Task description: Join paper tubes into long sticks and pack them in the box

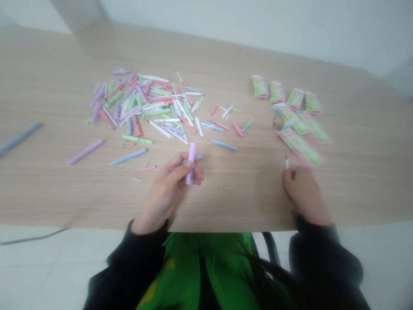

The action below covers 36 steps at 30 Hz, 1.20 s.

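Between the thumb and fingers of my left hand (172, 176) a short purple pen barrel (191, 161) is held nearly upright, just above the table. A blue pen part (198, 157) lies partly hidden behind those fingers. My right hand (303, 189) is closed in a fist by the table's right side. From its top pokes a slim white pen part (287, 162) with a dark tip; its lower end is hidden in the fist. Just beyond that hand lies a pink and green packet (300, 148).
A large heap of pastel pen parts (151, 103) spreads over the back left. Several more packets (292, 98) stand or lie at the back right. Loose purple (85, 152) and blue barrels (129, 156) lie at left. The table's front edge (226, 230) runs before my body.
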Each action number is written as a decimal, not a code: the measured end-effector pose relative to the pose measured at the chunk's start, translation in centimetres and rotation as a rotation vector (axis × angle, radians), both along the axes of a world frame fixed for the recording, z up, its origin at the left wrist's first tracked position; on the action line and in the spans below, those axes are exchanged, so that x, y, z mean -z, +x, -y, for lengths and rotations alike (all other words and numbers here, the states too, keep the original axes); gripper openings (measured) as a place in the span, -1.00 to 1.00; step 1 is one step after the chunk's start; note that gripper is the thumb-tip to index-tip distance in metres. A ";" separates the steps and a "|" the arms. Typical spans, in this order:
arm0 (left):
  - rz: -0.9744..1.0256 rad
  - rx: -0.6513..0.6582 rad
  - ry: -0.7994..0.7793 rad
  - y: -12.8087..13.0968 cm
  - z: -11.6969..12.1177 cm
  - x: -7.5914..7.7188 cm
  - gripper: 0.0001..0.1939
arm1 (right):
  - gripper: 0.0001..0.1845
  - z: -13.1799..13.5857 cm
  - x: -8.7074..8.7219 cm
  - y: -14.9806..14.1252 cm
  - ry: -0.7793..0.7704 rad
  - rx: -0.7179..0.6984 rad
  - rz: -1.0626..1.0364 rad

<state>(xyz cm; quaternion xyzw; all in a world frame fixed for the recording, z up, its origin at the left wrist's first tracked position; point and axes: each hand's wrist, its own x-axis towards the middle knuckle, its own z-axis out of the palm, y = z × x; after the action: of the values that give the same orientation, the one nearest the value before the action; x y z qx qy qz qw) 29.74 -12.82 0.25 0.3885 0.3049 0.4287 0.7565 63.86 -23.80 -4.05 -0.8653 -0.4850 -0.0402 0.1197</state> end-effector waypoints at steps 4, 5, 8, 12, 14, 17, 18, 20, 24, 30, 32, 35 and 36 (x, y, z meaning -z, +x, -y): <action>-0.060 -0.013 0.019 -0.3 0.0 0.0 -0.85 | -0.75 -3.0 -0.6 -2.6 -0.077 -0.099 0.018; -0.082 -0.018 0.030 -0.4 -0.1 0.0 -0.85 | -0.75 -4.0 -1.1 -3.1 -0.084 -0.137 0.021; -0.148 -0.013 0.095 -1.1 -0.2 -0.1 -0.85 | -0.73 -7.5 -2.4 -4.2 -0.044 -0.227 0.061; -0.225 -0.010 0.173 -1.9 -0.2 0.0 -0.84 | -0.75 -11.4 -2.3 -3.9 -0.034 -0.188 0.095; -0.274 -0.007 0.219 -2.4 -0.3 0.2 -0.83 | -0.77 -12.0 -1.7 -3.2 -0.057 -0.143 0.080; -0.410 0.039 0.335 -2.7 -0.7 0.2 -0.81 | -0.74 -11.6 -1.1 -2.6 0.030 -0.134 0.058; -0.477 0.057 0.394 -2.6 -1.0 0.0 -0.80 | -0.71 -11.3 -1.1 -2.7 0.107 -0.151 0.000; -0.618 0.096 0.537 -2.2 -1.6 -0.6 -0.80 | -0.71 -11.1 -1.3 -3.8 0.265 -0.249 -0.318; -0.874 0.229 0.854 -0.4 -3.2 -2.7 -0.85 | -0.55 -11.8 -1.2 -8.7 0.224 -0.506 -1.137; -1.152 0.362 1.107 1.9 -5.7 -5.5 -0.97 | -0.66 -12.3 -1.2 -14.2 -0.130 -0.456 -2.123; -1.131 0.384 1.131 2.2 -6.3 -6.0 -0.93 | -0.70 -11.9 -1.5 -14.3 -0.107 -0.409 -2.191; -1.043 0.331 1.089 2.2 -6.9 -6.3 -0.89 | -0.72 -11.3 -1.9 -13.7 -0.122 -0.373 -2.232; -1.019 0.312 1.056 2.1 -7.0 -6.2 -0.88 | -0.72 -11.1 -2.0 -13.4 -0.137 -0.356 -2.245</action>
<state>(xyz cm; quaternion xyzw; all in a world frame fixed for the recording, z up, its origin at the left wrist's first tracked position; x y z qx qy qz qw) 31.83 -5.80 6.47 0.8889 0.3125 0.1727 0.2869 50.45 -12.70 -2.08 -0.3362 -0.2209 0.8014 0.4426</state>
